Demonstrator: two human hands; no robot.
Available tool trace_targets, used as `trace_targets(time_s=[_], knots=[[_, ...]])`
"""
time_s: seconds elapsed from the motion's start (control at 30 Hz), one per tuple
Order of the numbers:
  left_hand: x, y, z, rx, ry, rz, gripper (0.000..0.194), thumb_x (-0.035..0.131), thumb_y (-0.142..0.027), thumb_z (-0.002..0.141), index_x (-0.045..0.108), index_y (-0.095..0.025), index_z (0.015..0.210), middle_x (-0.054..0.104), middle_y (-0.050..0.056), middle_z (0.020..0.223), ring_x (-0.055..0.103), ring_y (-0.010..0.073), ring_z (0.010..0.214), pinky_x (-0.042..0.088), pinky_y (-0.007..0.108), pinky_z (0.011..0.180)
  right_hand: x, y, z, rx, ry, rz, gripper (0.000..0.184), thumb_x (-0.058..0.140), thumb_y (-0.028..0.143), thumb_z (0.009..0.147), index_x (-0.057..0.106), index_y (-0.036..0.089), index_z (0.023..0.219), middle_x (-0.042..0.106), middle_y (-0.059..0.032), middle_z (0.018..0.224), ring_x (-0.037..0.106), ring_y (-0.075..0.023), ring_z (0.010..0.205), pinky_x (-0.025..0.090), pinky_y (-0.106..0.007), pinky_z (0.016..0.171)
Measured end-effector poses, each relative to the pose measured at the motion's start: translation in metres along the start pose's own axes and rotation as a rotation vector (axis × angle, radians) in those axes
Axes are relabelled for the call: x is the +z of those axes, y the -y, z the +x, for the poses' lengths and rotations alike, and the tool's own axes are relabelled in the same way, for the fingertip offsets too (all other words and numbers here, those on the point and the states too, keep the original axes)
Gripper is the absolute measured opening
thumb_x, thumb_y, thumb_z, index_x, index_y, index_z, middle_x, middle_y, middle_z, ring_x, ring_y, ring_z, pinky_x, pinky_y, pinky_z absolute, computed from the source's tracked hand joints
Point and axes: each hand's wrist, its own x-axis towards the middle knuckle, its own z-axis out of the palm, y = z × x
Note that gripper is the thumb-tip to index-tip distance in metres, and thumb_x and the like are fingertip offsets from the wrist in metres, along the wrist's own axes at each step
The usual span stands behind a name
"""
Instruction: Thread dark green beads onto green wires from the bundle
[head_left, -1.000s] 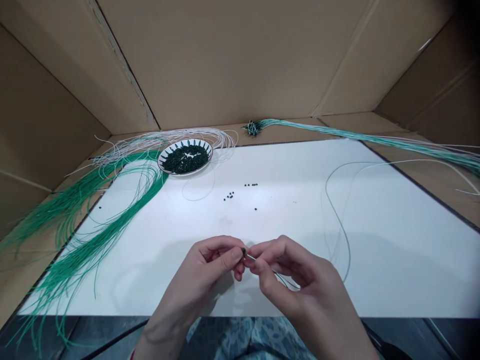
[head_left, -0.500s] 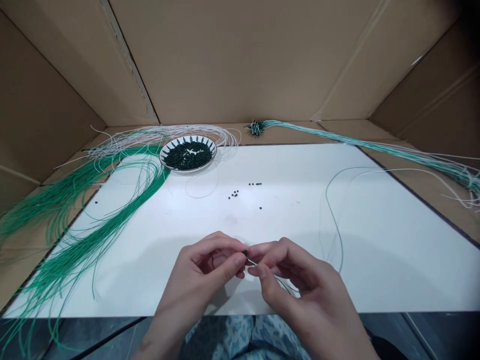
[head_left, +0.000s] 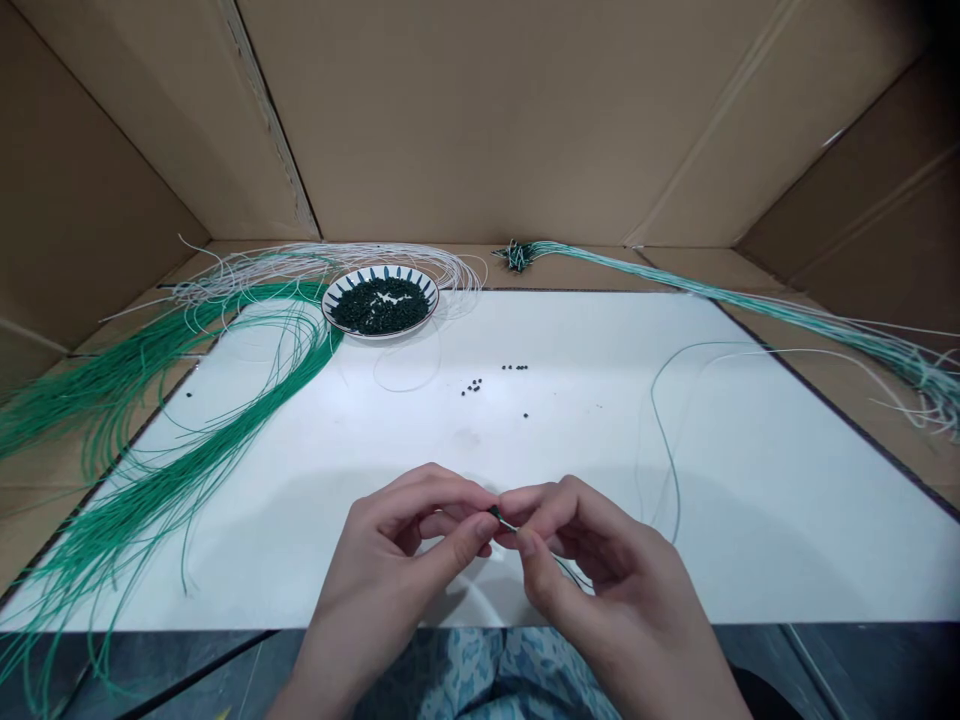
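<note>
Near the front edge of the white board, my left hand [head_left: 420, 540] pinches a small dark green bead [head_left: 494, 511] between thumb and forefinger. Close beside it, my right hand [head_left: 585, 550] is closed on a thin cord [head_left: 509, 525] that meets the bead. Whether the cord runs through the bead I cannot tell. More strands [head_left: 574, 573] trail below my right fingers. Farther up the board lie several loose dark beads [head_left: 475, 385], and a plate [head_left: 430, 282] with a blue-striped rim holds a heap of the same beads.
Green cords [head_left: 225, 440] spread over the left side, with white cords [head_left: 315, 258] behind. A beaded cluster [head_left: 517, 256] at the back ends a long cord bundle [head_left: 675, 284] running right. One loose cord [head_left: 664, 430] curves across the right side. Cardboard walls [head_left: 480, 120] enclose the board [head_left: 787, 520].
Both hands keep nearly the same pinch, with the bead and cord still between them. The camera view has shifted slightly; the things on the board lie as before.
</note>
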Motion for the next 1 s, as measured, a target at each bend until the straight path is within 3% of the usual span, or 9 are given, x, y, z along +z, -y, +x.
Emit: trace_targets(time_s=[0.4, 0.87, 1.0], knots=[[0.004, 0.002, -0.002, 0.061, -0.056, 0.127, 0.023, 0.080, -0.009, 0.081, 0.087, -0.031, 0.083, 0.075, -0.002, 0.082, 0.071, 0.0094, 0.074, 0.055, 0.009, 0.065, -0.008, -0.002, 0.001, 0.014, 0.054, -0.030, 0.015, 0.070, 0.024, 0.077, 0.059, 0.024, 0.067, 0.077, 0.0004, 0.092, 0.072, -0.0148, 0.089, 0.056, -0.020, 0.081], [0.003, -0.002, 0.003, -0.181, 0.030, -0.114, 0.006, 0.084, -0.019, 0.080, 0.086, -0.022, 0.075, 0.070, 0.000, 0.072, 0.067, 0.0106, 0.066, 0.052, 0.015, 0.063, -0.013, -0.004, 0.008, 0.046, 0.124, 0.099, 0.017, 0.077, 0.021, 0.076, 0.062, 0.023, 0.066, 0.071, -0.0008, 0.082, 0.074, -0.0194, 0.086, 0.060, -0.027, 0.077], [0.002, 0.000, 0.004, -0.235, 0.048, -0.190, 0.012, 0.090, -0.027, 0.078, 0.083, -0.019, 0.071, 0.068, -0.002, 0.062, 0.064, 0.0092, 0.061, 0.049, 0.014, 0.061, -0.012, -0.002, 0.007, 0.071, 0.112, 0.112, 0.018, 0.077, 0.021, 0.074, 0.062, 0.023, 0.066, 0.073, -0.0005, 0.084, 0.074, -0.0174, 0.079, 0.060, -0.026, 0.077]])
